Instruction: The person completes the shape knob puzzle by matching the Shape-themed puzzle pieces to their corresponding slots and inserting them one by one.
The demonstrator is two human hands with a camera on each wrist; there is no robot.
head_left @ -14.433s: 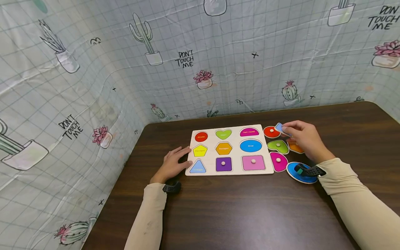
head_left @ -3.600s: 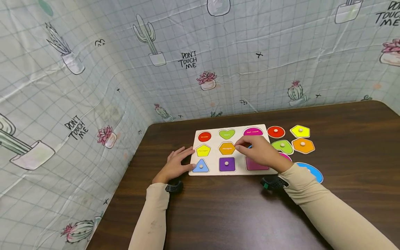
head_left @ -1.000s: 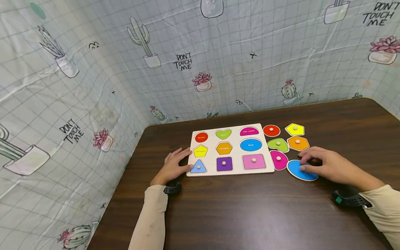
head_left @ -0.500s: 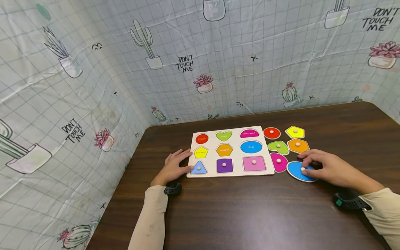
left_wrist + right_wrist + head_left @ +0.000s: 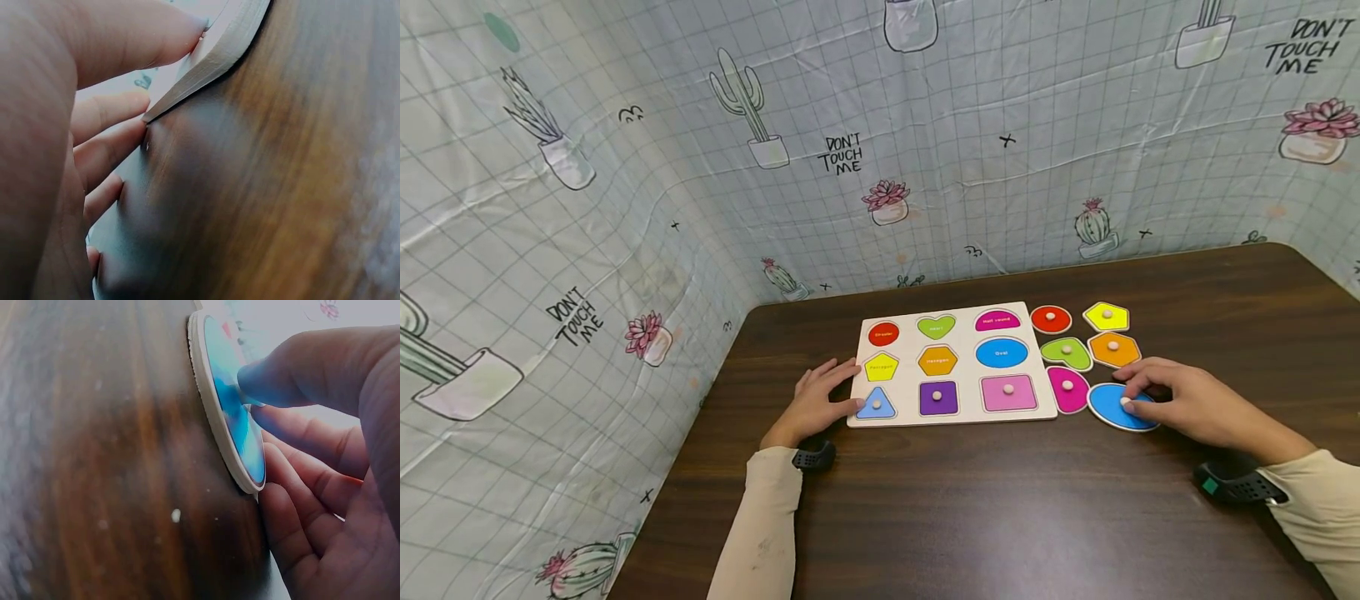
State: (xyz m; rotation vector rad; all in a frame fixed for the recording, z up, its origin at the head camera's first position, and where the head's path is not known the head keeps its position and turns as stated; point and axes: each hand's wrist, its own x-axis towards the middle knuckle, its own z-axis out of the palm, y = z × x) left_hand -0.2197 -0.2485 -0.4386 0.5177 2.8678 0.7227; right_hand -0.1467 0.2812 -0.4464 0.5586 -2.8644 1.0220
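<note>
A cactus-printed cloth point(image 5: 955, 100) rises behind the dark wood-grained table point(image 5: 970, 500). Taking the board point(image 5: 907, 396) as our clock, we find the blue oval point(image 5: 1108, 408) between three and four, its knob point(image 5: 1124, 402) pinched by the right hand point(image 5: 1198, 404); the left hand point(image 5: 809, 404), fingers extended, touches the board between eight and nine. We would centre the pinch to keep the piece level, and steady the board lightly. The oval's face looks glossy, its pale edge slightly rough; whether it lies flat, we cannot quite tell.
</note>
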